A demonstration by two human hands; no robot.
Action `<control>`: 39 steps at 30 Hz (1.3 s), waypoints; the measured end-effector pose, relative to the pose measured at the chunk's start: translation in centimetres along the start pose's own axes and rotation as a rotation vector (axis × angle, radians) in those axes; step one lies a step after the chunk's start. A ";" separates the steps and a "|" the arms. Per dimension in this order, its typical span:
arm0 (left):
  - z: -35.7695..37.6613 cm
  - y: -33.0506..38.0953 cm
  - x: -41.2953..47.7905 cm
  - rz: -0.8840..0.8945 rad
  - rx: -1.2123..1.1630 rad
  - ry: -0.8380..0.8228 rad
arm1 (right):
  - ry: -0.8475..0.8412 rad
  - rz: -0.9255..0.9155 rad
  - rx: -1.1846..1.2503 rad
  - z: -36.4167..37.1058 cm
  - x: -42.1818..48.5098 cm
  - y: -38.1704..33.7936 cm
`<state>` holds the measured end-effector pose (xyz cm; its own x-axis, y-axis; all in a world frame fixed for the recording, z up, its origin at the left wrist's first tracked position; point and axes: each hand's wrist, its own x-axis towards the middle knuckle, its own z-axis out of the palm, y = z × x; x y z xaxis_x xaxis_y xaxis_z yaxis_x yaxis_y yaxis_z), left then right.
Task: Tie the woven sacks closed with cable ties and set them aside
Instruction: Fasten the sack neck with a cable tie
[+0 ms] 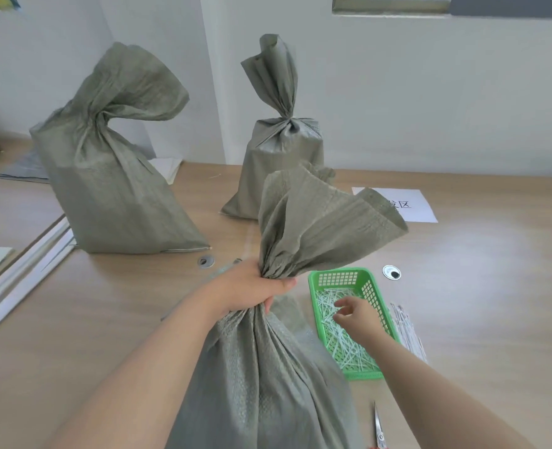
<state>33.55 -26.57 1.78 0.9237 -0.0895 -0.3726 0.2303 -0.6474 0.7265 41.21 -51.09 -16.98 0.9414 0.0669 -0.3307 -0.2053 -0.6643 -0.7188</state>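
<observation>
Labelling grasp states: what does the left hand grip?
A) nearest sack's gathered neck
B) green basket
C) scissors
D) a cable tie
A: the left hand wraps its fingers round the bunched neck of the nearest sack; the right hand reaches into the green basket.

Bright, soft daylight; wide-angle bending at edges.

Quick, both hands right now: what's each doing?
Left hand: gripping the gathered neck of the nearest sack.
Right hand: over the cable ties in the green basket; whether it pinches one cannot be told.
</observation>
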 end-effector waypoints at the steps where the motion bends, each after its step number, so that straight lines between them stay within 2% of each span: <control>1: 0.0 -0.1 0.2 -0.005 -0.004 0.006 | -0.019 0.022 -0.065 0.4 0.3 1.0; 4: -0.2 -0.3 0.4 -0.012 -0.013 0.005 | -0.064 0.074 -0.219 1.5 0.9 3.5; 8: -0.3 -0.4 0.6 -0.001 0.004 0.013 | -0.037 0.078 -0.243 1.8 1.1 5.4; 13: -0.4 -0.5 1.3 0.003 0.018 0.016 | 0.209 -0.005 -0.269 -1.5 2.1 6.8; 17: -0.3 -0.2 1.7 0.006 0.008 0.013 | 0.363 0.104 -0.203 -5.4 3.1 9.2; 22: -0.3 -0.6 2.1 -0.010 0.000 0.020 | 0.254 0.346 -0.194 -7.3 3.4 14.0; 25: -0.3 -1.0 2.3 -0.012 0.012 0.012 | 0.149 0.409 -0.220 -6.5 3.1 15.8; 39: -0.3 -1.2 1.8 0.010 0.026 0.009 | 0.169 0.394 -0.241 -6.4 1.8 15.0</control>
<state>34.99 -25.68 0.43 0.9288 -0.0892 -0.3597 0.2130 -0.6659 0.7150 41.58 -65.70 -24.45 0.8391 -0.3326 -0.4304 -0.5054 -0.7693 -0.3909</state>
